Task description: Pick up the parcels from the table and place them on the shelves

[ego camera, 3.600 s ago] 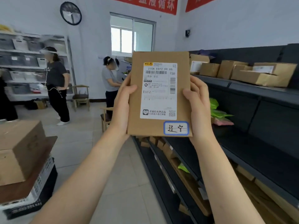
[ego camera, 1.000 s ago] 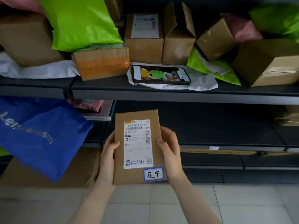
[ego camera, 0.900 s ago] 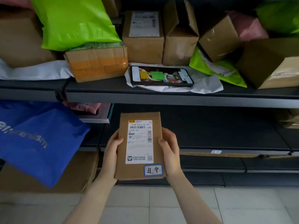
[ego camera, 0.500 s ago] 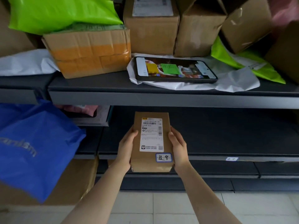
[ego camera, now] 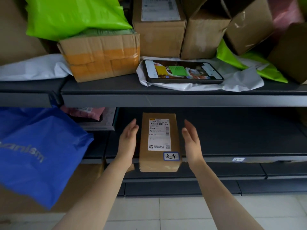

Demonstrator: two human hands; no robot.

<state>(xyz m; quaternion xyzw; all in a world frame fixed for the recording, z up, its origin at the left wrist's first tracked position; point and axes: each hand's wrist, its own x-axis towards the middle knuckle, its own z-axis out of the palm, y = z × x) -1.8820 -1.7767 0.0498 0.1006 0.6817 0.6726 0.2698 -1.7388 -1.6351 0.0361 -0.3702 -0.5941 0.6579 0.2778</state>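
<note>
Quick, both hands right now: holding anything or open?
Left hand: open, empty, beside the brown parcel on the shelf.
Right hand: open, empty, on the parcel's other side.

Blue bag [ego camera: 38, 151] cut off left

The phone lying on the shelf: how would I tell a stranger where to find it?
Find the upper dark shelf, crowded with cardboard boxes and bright green bags. Near its front edge, right of the box banded in orange tape, lies a crumpled white bag. The phone lies flat on it, the only thing there with a lit, colourful screen.
</note>
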